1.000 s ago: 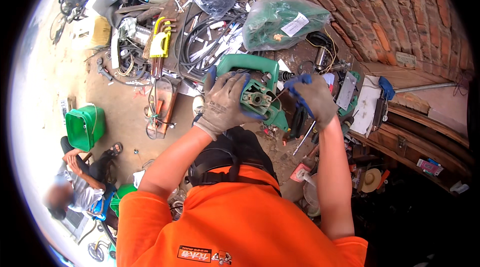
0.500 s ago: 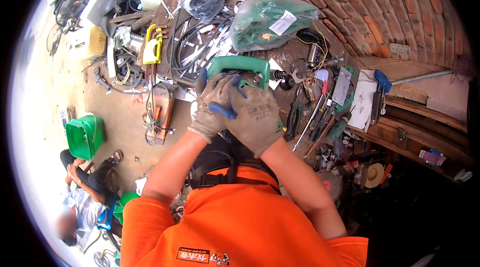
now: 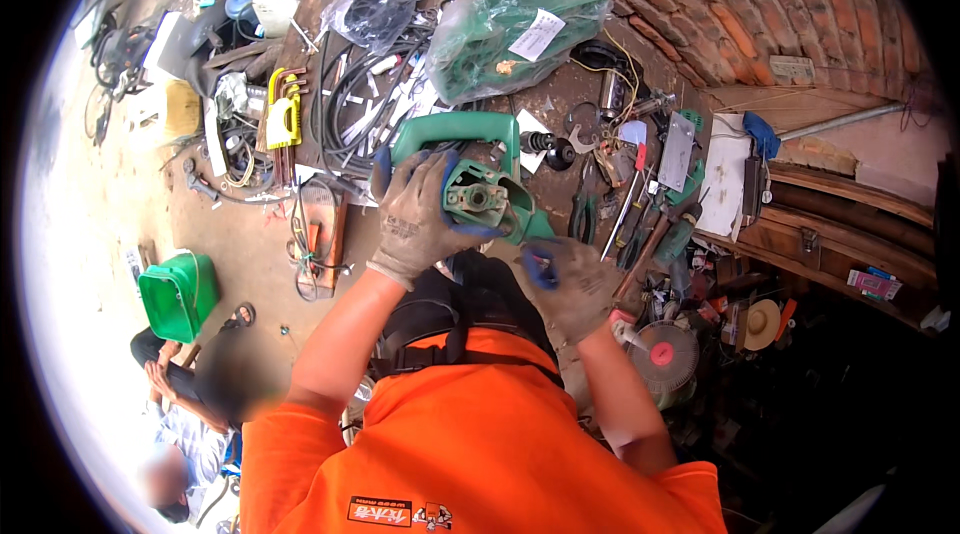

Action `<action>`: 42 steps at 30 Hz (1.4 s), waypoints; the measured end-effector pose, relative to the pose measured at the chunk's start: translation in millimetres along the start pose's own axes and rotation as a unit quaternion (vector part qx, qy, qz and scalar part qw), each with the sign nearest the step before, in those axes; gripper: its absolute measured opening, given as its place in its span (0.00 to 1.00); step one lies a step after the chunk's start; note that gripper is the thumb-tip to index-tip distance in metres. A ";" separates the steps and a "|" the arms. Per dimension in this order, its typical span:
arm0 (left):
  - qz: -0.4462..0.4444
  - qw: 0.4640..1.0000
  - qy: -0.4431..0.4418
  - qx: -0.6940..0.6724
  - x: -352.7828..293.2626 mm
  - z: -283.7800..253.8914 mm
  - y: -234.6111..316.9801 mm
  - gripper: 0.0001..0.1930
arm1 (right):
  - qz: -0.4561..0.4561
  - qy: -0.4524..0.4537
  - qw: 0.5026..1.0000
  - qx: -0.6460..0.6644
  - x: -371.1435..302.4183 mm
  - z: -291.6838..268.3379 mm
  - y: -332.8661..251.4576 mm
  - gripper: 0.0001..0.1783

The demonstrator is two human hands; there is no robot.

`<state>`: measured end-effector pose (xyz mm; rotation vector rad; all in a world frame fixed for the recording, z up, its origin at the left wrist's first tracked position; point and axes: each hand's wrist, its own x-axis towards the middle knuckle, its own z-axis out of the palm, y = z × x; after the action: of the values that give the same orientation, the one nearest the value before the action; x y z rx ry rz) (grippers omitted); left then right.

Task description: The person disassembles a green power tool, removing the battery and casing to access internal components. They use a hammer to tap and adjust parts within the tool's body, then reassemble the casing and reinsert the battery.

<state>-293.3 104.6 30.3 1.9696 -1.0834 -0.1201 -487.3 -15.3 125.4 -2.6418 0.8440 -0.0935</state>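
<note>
A green power-tool housing (image 3: 518, 202) stands at the near edge of the bench, its open end showing a pale inner fitting with a round centre hole. My left hand (image 3: 412, 216), in a grey glove with blue fingertips, is closed around the left side of this housing. Behind it rises a green D-shaped handle (image 3: 450, 128), with a black ribbed cord sleeve (image 3: 537, 141) beside its right end. My right hand (image 3: 575, 289), gloved the same way, is just below and right of the housing. Its fingers curl inward, and anything between them is hidden.
A bagged green item (image 3: 520, 34) and coiled black cable (image 3: 335, 124) lie on the bench. Pliers (image 3: 585, 204) and screwdrivers are at the right; a yellow hex-key holder (image 3: 284, 122) is at the left. A person sits near a green bucket (image 3: 178, 296), lower left.
My right hand has come off the top of the housing and moved down to the right, uncovering its open end. My left hand stays on it.
</note>
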 end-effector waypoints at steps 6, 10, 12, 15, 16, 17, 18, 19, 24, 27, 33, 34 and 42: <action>0.014 1.000 0.009 0.016 -2.6 -1.2 0.5 0.56 | 0.221 -0.100 0.945 0.218 75.6 -22.2 36.2 0.10; 0.008 1.000 0.012 0.021 0.6 3.6 0.1 0.56 | -0.188 -0.024 0.980 -0.057 130.2 1.0 38.1 0.10; 0.005 1.000 0.001 0.018 5.2 0.1 2.9 0.54 | -0.189 -0.026 0.977 -0.095 143.1 3.8 2.4 0.12; -0.012 1.000 0.000 0.005 1.2 -4.4 4.2 0.49 | -0.045 -0.091 0.995 0.005 143.4 13.2 -53.2 0.15; -0.015 1.000 0.001 0.010 -1.2 -3.0 3.1 0.47 | -0.063 -0.105 0.992 -0.002 134.8 15.0 -63.1 0.16; -0.017 1.000 0.001 0.013 -3.4 -2.4 1.3 0.44 | -0.080 -0.118 0.990 -0.010 124.7 14.9 -70.7 0.17; -0.004 0.999 0.006 0.035 -5.3 0.3 -1.9 0.42 | -0.094 -0.094 0.991 -0.012 113.3 13.9 -75.0 0.19; 0.010 0.998 0.011 0.057 -6.8 4.8 -6.7 0.39 | -0.107 -0.070 0.992 -0.014 101.4 12.9 -78.9 0.20; 0.005 0.999 0.005 0.038 -3.5 1.2 -4.1 0.31 | -0.107 -0.037 0.992 -0.055 78.8 10.8 -90.6 0.22; 0.002 0.999 -0.010 0.046 -6.8 -0.6 -6.1 0.30 | -0.159 0.043 0.985 -0.058 52.2 37.8 -78.3 0.20; 0.001 0.999 0.009 0.031 -3.9 4.6 -1.3 0.53 | -0.095 0.122 0.988 -0.023 7.8 30.0 -40.2 0.15; 0.000 1.000 0.011 0.026 -2.7 4.1 0.4 0.54 | -0.079 0.109 0.991 -0.027 3.4 23.0 -29.1 0.16; 0.029 0.999 0.004 0.025 -0.1 0.8 1.0 0.56 | 0.192 0.053 0.963 0.179 76.7 -18.5 43.0 0.12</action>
<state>-294.3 103.9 30.4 1.9780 -1.1481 -0.0545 -451.2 -97.6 123.5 -2.1141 1.2320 -0.2609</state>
